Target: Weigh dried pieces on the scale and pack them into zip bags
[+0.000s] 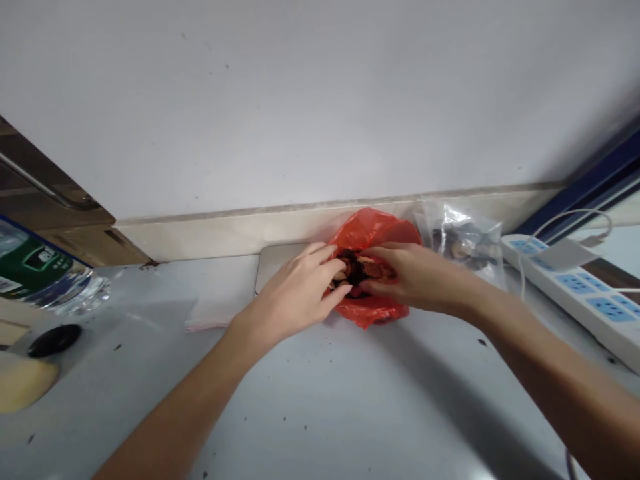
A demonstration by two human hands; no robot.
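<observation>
A red plastic bag [373, 227] stands with its mouth open on the grey-white table against the wall. Inside lie brown, dry-looking pieces [377, 268] around a dark middle; their kind cannot be made out. My left hand [303, 287] is at the bag's left rim, fingers bent over the edge and thumb lower down. From the right, my right hand [415, 273] grips the opposite rim, its fingertips reaching in over the brown pieces. Parts of both rims are hidden under my hands. Behind my left hand lies a flat silver-grey object [275, 260].
A clear bag [465, 240] with dark items sits right of the red one, beside a white power strip [575, 283] with cables. White tissues [213, 313] lie leftward. Further left are a large water bottle [45, 273], a black oval object [55, 340] and a yellowish object [25, 383].
</observation>
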